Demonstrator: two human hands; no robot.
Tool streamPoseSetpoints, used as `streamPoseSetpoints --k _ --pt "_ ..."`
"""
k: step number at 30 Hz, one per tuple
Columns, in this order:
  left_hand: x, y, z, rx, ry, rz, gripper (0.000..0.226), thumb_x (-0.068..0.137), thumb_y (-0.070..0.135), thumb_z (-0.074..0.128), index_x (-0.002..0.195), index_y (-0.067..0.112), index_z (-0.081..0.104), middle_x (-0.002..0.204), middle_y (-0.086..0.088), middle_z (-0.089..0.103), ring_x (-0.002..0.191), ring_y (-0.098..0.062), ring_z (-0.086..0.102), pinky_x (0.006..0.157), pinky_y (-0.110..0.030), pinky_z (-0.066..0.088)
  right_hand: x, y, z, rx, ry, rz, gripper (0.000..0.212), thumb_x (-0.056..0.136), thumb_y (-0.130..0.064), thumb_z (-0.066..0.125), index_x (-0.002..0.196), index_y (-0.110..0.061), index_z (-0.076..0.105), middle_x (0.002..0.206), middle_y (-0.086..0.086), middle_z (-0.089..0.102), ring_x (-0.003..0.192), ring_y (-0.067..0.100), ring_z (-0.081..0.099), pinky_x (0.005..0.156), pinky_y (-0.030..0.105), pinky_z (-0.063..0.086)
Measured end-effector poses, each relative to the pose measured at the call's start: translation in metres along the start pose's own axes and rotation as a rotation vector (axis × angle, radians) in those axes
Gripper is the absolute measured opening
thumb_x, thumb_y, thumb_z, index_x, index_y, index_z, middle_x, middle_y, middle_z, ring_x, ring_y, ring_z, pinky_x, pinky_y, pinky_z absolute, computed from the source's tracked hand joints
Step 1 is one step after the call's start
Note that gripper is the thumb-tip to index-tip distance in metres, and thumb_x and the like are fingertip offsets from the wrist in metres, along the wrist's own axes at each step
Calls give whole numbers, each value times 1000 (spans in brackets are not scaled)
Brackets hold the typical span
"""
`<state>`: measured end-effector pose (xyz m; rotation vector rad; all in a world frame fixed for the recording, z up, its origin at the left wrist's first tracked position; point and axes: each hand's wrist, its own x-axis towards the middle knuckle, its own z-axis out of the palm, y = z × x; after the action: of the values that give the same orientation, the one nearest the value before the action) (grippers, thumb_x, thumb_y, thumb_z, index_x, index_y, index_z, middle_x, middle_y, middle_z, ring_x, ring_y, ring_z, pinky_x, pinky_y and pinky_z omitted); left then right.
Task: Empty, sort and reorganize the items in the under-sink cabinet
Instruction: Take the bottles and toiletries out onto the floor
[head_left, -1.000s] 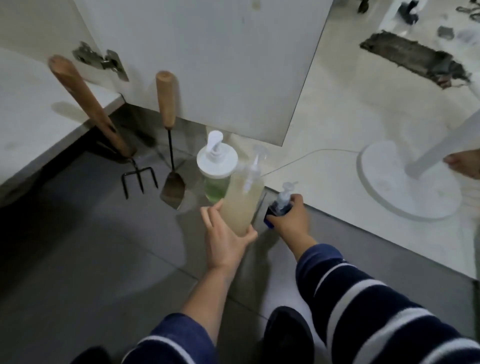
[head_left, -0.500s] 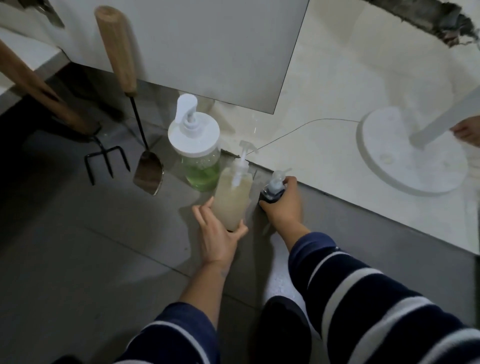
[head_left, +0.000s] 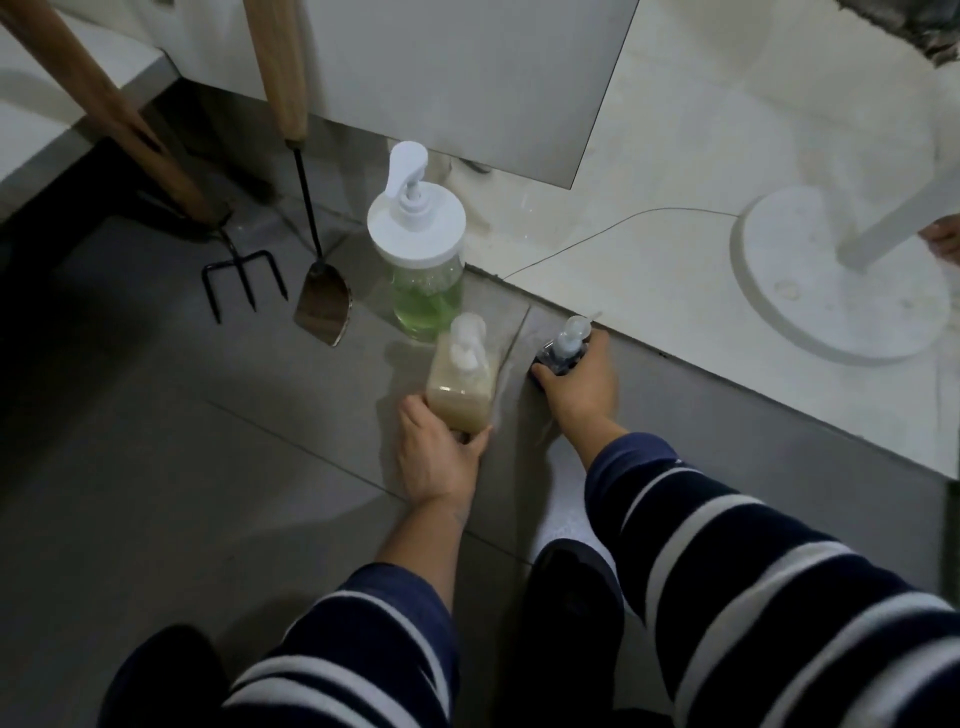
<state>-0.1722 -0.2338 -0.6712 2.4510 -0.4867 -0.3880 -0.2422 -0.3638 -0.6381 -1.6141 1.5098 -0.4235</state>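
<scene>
1. The beige pump bottle (head_left: 461, 382) is gripped low on its body by the left hand (head_left: 435, 457), with the fingers (head_left: 475, 441) curled round its right side and the thumb on its left; it stands upright on the grey floor tile (head_left: 208, 467).
2. The small dark pump bottle (head_left: 563, 348) is held by the right hand (head_left: 579, 387); the fingers are wrapped round its base, and only the pale pump head and part of the dark body are seen above them.
3. That small bottle is placed just at the edge where the grey tile meets the pale marble floor (head_left: 675, 156).
4. The two held bottles are set near each other, with a tile seam between them.
5. A larger clear jar dispenser (head_left: 422, 270) with a white lid and pump, holding green liquid, is seen standing just behind the beige bottle; whether they touch cannot be told.
6. To the left of it, a metal spatula (head_left: 322, 306) with a wooden handle is leaned against the white cabinet door (head_left: 467, 78), blade down on the tile.
7. Further left, a black three-pronged garden fork (head_left: 244, 280) with a wooden handle is propped at a tilt, prongs on the floor.
8. A round white stand base (head_left: 841, 291) is seen on the marble at the right, well apart from the bottles.
9. Both forearms are covered by navy sleeves (head_left: 727, 571) with white stripes.
</scene>
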Motion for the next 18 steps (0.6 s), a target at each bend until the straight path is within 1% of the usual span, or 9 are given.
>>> streamPoseSetpoints --k 1,4,8,11,13,15,18 --pt "2 1 1 6 -9 -10 88 62 41 85 125 5 36 124 -14 51 110 -33 57 85 -42 49 0 -1 2 1 6 -4 47 79 -20 74 116 -19 44 116 5 61 104 25 59 91 37 49" --pt "14 10 7 30 -2 4 94 65 41 84 131 1 32 130 -16 46 114 -33 55 88 -39 47 7 -3 6 -15 35 -20 46 78 -23 75 112 -19 44 114 4 62 101 24 60 88 38 50" --pt "39 28 19 19 15 37 86 66 40 83 126 4 33 128 -14 46 112 -32 56 87 -38 47 25 -7 14 -56 88 -12 46 77 -30 75 102 -22 37 108 3 60 95 24 61 79 35 51" --pt "54 40 29 10 14 50 85 65 39 84 123 5 33 126 -12 47 112 -32 56 87 -38 47 37 -12 18 -97 142 5 53 74 -37 77 103 -19 36 110 5 57 97 26 59 75 34 48" --pt "59 45 34 21 18 47 82 65 40 83 121 6 34 125 -12 46 112 -31 56 86 -38 47 40 -14 20 -118 168 12 58 73 -38 79 106 -16 37 113 6 54 98 26 57 75 34 47" --pt "61 47 37 23 15 53 80 67 39 83 120 6 33 125 -12 46 112 -31 55 86 -38 47 40 -14 22 -120 177 13 61 72 -38 80 108 -15 37 114 6 52 100 27 56 78 38 48" --pt "62 47 36 -4 -14 52 79 67 35 84 121 6 34 125 -13 45 113 -32 54 87 -39 46 37 -15 18 -108 135 24 65 71 -34 81 112 -13 36 117 7 50 103 27 54 81 38 46"
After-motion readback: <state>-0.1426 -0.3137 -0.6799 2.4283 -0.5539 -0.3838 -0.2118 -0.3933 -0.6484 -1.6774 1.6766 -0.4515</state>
